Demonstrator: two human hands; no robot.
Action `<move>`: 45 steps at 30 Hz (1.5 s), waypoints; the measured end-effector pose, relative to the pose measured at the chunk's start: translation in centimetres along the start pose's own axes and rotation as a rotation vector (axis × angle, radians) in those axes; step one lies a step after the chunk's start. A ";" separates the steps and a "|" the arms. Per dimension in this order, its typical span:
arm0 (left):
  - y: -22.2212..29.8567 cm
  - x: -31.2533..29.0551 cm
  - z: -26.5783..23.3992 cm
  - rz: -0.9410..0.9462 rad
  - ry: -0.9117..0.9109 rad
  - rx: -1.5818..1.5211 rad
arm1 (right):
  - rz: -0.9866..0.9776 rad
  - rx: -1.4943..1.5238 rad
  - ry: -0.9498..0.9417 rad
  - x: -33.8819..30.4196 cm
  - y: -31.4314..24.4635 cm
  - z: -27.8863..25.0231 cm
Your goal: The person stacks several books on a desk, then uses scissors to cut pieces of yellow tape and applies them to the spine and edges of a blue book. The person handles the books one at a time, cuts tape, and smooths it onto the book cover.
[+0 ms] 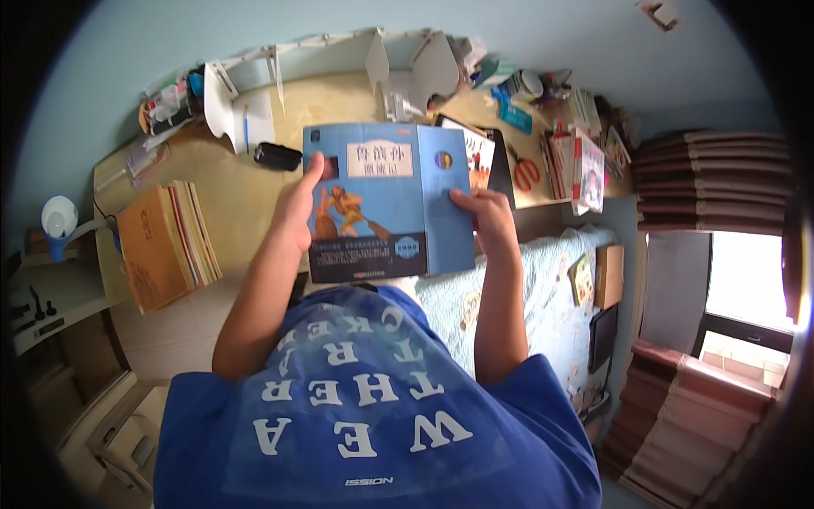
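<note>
A blue paperback book [381, 191] is held up in front of my chest, its illustrated cover facing me. The cover shows a figure with a paddle, a pale title box and a dark band along the bottom; a blue flap extends on its right side. My left hand [298, 208] grips the left edge with the thumb on the front. On the right edge, my right hand [490, 219] pinches the flap, thumb in front. The fingers behind the book are hidden. Beyond it lies a desk [331, 97], partly covered from view by the book.
Upright books [174, 242] stand at the desk's left end, near a white lamp [61, 220]. A black case [278, 156] and white bookends [222, 106] sit behind. To the right are red scissors [526, 172], more books [585, 170] and a patterned bed [543, 297].
</note>
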State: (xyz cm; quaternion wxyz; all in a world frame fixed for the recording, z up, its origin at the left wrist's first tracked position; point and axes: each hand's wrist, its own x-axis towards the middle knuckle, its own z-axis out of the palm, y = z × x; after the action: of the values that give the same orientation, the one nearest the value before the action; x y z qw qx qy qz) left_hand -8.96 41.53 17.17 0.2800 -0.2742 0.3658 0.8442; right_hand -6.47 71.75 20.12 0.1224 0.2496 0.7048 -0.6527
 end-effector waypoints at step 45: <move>-12.7 19.3 9.3 0.213 0.324 0.412 | 0.138 0.052 -0.223 18.7 6.9 -19.7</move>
State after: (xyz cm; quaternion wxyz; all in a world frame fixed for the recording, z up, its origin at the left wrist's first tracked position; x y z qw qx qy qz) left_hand -16.14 61.25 3.79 0.1773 -0.3028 0.5965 0.7218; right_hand -15.73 94.87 7.23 0.2384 0.2265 0.6508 -0.6843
